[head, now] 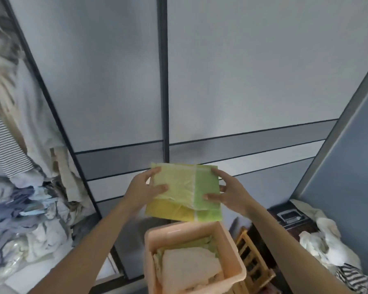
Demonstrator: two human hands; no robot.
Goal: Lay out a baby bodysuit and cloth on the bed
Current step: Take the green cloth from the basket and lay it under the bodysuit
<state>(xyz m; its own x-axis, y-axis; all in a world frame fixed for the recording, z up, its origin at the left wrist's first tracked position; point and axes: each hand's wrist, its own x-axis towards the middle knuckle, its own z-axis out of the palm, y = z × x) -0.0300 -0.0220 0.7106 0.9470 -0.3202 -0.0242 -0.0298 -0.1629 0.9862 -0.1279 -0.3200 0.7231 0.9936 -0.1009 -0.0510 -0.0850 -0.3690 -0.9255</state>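
Two hands: both grip one folded cloth [184, 190], yellow and green, held up in front of the grey wardrobe doors [119, 81].
Left hand [142, 189]: its fingers [160, 188] are closed over the yellow side, thumb at the top edge.
Right hand [227, 193]: its fingers [210, 197] clamp the green side, thumb at the upper corner.
Cloth's place: pinched between the two sets of fingers, clear of and just above the pink basket [232, 249] beneath them.
Basket: more folded fabric [189, 267] lies inside; whether the bodysuit is among it cannot be told.
Step in hand: fetching; the cloth looks freshly lifted out, nothing laid out yet.
Bed: not in view.
Next move: likely turning away from the wardrobe, carrying the cloth to the bed, then opening the folds flat, with both grips kept so the layers do not slip.
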